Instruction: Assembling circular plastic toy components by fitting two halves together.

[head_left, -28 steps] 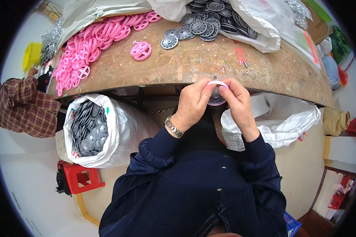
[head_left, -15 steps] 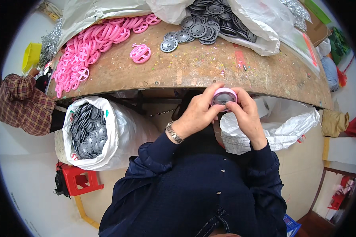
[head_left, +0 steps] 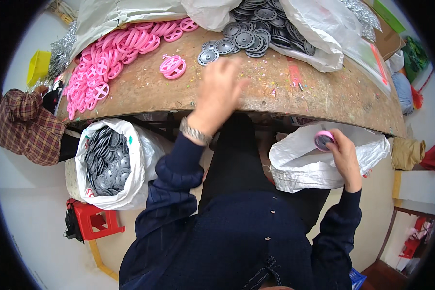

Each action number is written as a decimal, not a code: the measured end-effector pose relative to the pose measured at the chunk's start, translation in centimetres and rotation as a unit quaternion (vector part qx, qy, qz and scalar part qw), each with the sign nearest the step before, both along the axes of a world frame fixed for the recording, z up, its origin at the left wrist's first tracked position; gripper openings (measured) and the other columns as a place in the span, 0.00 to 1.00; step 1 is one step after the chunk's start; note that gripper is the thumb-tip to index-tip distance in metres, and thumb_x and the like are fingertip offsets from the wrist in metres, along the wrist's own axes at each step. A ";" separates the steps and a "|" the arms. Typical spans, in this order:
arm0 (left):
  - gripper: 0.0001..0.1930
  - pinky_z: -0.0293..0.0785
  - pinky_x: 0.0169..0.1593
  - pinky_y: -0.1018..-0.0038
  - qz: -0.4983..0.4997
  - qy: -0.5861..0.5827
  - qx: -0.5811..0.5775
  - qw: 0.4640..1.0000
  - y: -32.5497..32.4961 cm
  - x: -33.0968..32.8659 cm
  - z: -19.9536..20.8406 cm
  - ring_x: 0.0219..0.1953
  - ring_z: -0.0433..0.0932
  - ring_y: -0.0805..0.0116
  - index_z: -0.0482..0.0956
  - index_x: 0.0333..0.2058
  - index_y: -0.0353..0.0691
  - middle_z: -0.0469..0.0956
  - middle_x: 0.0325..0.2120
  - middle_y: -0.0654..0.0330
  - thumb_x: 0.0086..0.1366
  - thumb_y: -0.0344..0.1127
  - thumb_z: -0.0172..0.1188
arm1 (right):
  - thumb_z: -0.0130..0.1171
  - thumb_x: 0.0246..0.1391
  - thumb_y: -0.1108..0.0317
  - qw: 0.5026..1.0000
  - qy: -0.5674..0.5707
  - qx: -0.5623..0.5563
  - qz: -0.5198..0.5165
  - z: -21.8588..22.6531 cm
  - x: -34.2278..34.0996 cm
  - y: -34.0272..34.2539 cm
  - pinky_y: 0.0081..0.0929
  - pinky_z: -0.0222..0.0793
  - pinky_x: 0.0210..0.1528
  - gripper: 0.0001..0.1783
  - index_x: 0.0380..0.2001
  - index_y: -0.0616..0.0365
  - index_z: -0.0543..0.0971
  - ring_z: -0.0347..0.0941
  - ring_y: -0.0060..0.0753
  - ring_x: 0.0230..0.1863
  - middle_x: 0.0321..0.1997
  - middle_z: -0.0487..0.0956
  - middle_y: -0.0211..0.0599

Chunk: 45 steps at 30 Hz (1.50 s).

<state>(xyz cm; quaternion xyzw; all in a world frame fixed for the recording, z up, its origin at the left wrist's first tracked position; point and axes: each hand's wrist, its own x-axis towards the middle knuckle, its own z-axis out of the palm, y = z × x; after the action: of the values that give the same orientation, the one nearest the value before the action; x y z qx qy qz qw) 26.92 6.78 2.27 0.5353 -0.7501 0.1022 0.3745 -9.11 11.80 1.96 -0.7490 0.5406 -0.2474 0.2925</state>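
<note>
My right hand (head_left: 345, 157) pinches a small wheel (head_left: 324, 140) with a pink rim and a grey face. It hangs over the mouth of a white woven sack (head_left: 295, 166) in front of the table. Above the table's near part is my left hand (head_left: 221, 94), blurred by motion, its fingers stretched forward and thumb apart, with nothing visible in it. Just beyond its fingertips lie grey slotted discs (head_left: 244, 39), part of a pile spilling from a white bag. Left of that hand, a few pink spoked rings (head_left: 173, 66) rest on the table.
A heap of pink rings (head_left: 101, 65) covers the table's left part. Another white sack (head_left: 137, 166) full of grey discs stands below the table's edge, near a red stool (head_left: 99, 220). A person in a plaid shirt (head_left: 29, 125) is at the far left.
My hands were together around the pink-rimmed wheel. The right has carried it rightward over the sack; the left has let go and moved left and forward toward the grey discs.
</note>
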 end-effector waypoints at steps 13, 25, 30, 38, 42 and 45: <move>0.21 0.72 0.43 0.57 0.146 -0.110 0.102 0.978 -6.4 5.7 -2.6 0.40 0.75 0.49 0.79 0.43 0.38 0.80 0.36 0.50 0.59 0.49 0.66 | 0.62 0.52 0.72 0.994 0.086 -0.045 0.044 0.3 1.9 0.4 0.37 0.72 0.46 0.15 0.44 0.63 0.79 0.77 0.52 0.44 0.41 0.82 0.46; 0.30 0.73 0.45 0.75 -0.184 0.330 0.366 0.851 4.8 -1.3 2.2 0.45 0.76 0.70 0.68 0.58 0.35 0.79 0.41 0.57 0.60 0.37 0.68 | 0.65 0.44 0.73 0.934 -0.041 -0.317 0.160 1.6 15.0 -3.5 0.41 0.72 0.43 0.24 0.48 0.53 0.78 0.77 0.49 0.41 0.44 0.79 0.40; 0.29 0.72 0.50 0.69 -0.097 0.205 0.198 0.953 3.9 2.1 1.2 0.50 0.76 0.60 0.71 0.55 0.32 0.77 0.47 0.51 0.61 0.45 0.66 | 0.62 0.50 0.75 0.951 -0.055 -0.254 0.166 1.4 15.6 -3.4 0.35 0.71 0.37 0.09 0.36 0.60 0.78 0.77 0.47 0.36 0.34 0.80 0.42; 0.33 0.63 0.59 0.50 0.230 -0.020 0.055 0.971 -1.5 11.2 -2.0 0.59 0.65 0.41 0.72 0.56 0.37 0.70 0.55 0.42 0.62 0.57 0.62 | 0.62 0.53 0.74 0.976 -0.115 -0.148 0.115 0.3 14.6 -2.1 0.31 0.68 0.35 0.08 0.37 0.62 0.78 0.74 0.42 0.31 0.30 0.77 0.44; 0.34 0.57 0.65 0.51 0.198 -0.026 0.006 0.980 -0.5 10.0 -3.7 0.65 0.58 0.40 0.68 0.60 0.38 0.65 0.60 0.42 0.62 0.53 0.63 | 0.66 0.48 0.71 0.968 -0.045 -0.129 0.212 -0.1 12.9 1.0 0.35 0.70 0.45 0.12 0.35 0.63 0.78 0.75 0.47 0.43 0.41 0.79 0.44; 0.31 0.54 0.66 0.51 0.198 -0.010 -0.027 0.980 -0.4 10.2 -4.5 0.64 0.58 0.39 0.70 0.59 0.38 0.65 0.59 0.41 0.62 0.50 0.63 | 0.68 0.44 0.69 0.966 0.056 -0.082 0.239 -1.0 10.6 3.2 0.43 0.66 0.54 0.12 0.32 0.60 0.78 0.71 0.50 0.55 0.52 0.76 0.44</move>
<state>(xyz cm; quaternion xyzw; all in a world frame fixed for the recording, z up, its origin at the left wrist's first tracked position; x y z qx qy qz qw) 37.16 6.40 -2.25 0.6619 -0.6300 0.1997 0.3537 1.50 15.02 0.99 -0.8905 0.3397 -0.1715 0.2495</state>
